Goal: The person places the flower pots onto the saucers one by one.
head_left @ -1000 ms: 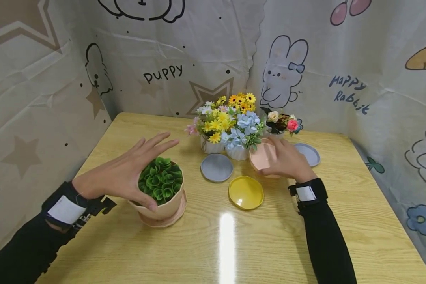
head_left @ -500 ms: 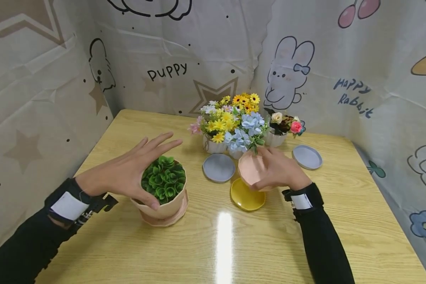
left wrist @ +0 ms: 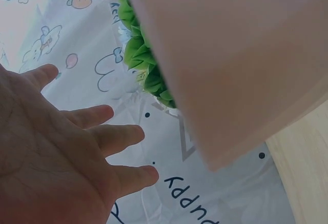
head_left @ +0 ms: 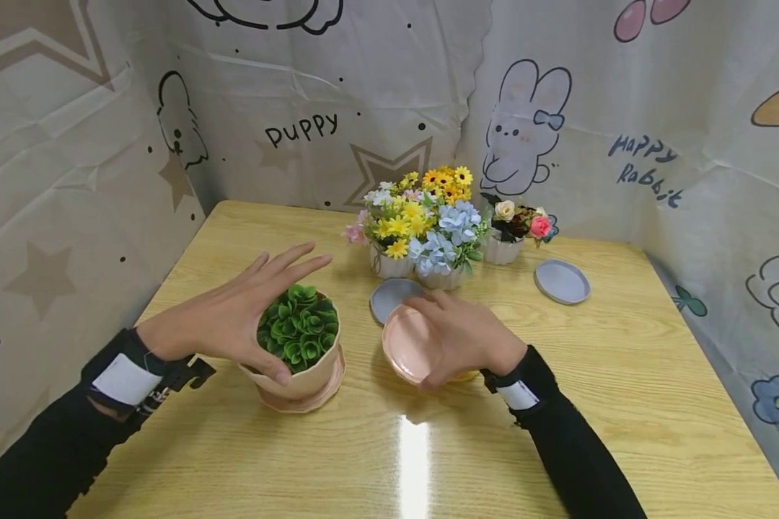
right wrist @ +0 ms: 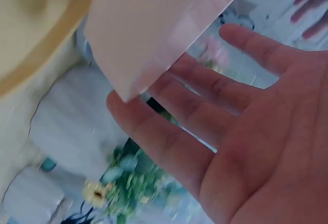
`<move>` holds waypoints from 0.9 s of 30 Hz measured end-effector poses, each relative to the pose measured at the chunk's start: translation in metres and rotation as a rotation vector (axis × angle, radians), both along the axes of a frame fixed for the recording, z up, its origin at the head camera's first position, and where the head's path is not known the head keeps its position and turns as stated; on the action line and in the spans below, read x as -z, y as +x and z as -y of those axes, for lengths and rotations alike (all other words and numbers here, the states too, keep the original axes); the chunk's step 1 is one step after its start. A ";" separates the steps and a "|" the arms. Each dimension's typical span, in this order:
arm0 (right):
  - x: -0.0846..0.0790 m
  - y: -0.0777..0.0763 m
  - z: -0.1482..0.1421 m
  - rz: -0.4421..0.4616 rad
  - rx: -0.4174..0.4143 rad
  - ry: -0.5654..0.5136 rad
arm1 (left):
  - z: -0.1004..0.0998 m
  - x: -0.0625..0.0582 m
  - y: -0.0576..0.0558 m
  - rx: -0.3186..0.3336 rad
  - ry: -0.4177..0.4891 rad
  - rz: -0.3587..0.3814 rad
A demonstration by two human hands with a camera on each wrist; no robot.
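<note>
In the head view, my left hand (head_left: 223, 321) is spread around a cream flowerpot (head_left: 308, 378) of green leaves (head_left: 301, 328), its thumb lying over the near rim. The pot stands on a pink saucer (head_left: 298, 404). The left wrist view shows straight fingers (left wrist: 120, 138) beside the pot wall (left wrist: 246, 80). My right hand (head_left: 470, 335) grips a second pink saucer (head_left: 410, 344) by its edges, in the middle of the table. This saucer (right wrist: 148, 24) looks flat with a short faceted rim in the right wrist view. Beneath that hand, a yellow saucer (head_left: 469, 376) is mostly hidden.
One grey saucer (head_left: 389, 294) sits partly behind the held saucer; another grey saucer (head_left: 561, 281) lies at the right. Several pots of artificial flowers (head_left: 438, 245) cluster at the back, with a rose pot (head_left: 505, 249) beside them. A printed cloth (head_left: 298, 86) hangs behind the wooden table (head_left: 337, 461).
My right hand has carried the pink saucer left and toward me, away from the flowerpots and over the yellow saucer, which it now mostly covers. My left hand has stayed by the green plant.
</note>
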State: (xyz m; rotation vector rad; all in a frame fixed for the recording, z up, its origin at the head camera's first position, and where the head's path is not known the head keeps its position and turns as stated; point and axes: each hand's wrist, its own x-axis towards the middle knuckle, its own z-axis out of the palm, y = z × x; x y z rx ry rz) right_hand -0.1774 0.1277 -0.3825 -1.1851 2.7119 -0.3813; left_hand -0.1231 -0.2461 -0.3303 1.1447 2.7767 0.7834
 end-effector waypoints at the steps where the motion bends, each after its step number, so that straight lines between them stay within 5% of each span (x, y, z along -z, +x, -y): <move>1: 0.001 0.003 0.004 -0.004 -0.013 0.017 | 0.000 0.000 0.000 0.001 0.001 -0.001; 13: 0.015 0.035 0.040 -0.034 -0.154 0.186 | -0.004 0.003 -0.002 0.010 -0.005 -0.002; 21: 0.026 0.041 0.051 -0.078 -0.247 0.230 | -0.004 0.007 -0.004 0.031 0.005 -0.004; 27: 0.034 0.039 0.053 -0.069 -0.222 0.263 | -0.005 0.007 -0.003 0.030 0.004 0.009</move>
